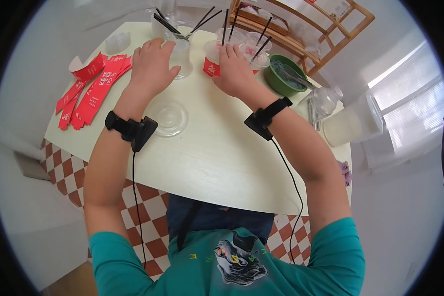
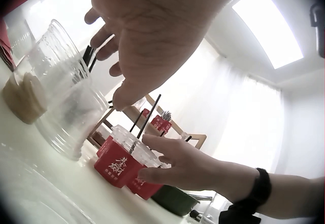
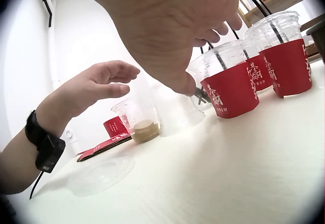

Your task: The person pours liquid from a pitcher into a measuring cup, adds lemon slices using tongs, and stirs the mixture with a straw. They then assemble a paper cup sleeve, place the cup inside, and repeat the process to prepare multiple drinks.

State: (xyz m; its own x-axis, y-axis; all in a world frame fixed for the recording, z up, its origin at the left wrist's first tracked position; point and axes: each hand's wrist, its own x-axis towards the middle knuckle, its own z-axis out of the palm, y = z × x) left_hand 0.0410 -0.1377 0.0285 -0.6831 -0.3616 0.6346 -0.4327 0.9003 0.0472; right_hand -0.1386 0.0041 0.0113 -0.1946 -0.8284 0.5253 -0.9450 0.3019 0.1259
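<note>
The person is leaning over a pale table (image 1: pixel 217 163) with both hands out in front. The left hand (image 1: pixel 150 66) is hovering at the top of a clear plastic cup (image 1: pixel 181 58), its fingers loosely spread and relaxed, not closing round anything; in the left wrist view a gap is showing between palm and cup. The right hand (image 1: pixel 237 74) is resting against a lidded cup with a red sleeve (image 1: pixel 212 61), fingers nearly straight along its side, touching rather than clutching it. This cup is standing upright near the far edge of the table, just beside other lidded cups with black straws (image 1: pixel 259 52). A flat clear lid (image 1: pixel 170 118) is lying between the forearms, red paper sleeves (image 1: pixel 91 89) are lying fanned out to the left, and a green bowl (image 1: pixel 283 76) is sitting to the right.
</note>
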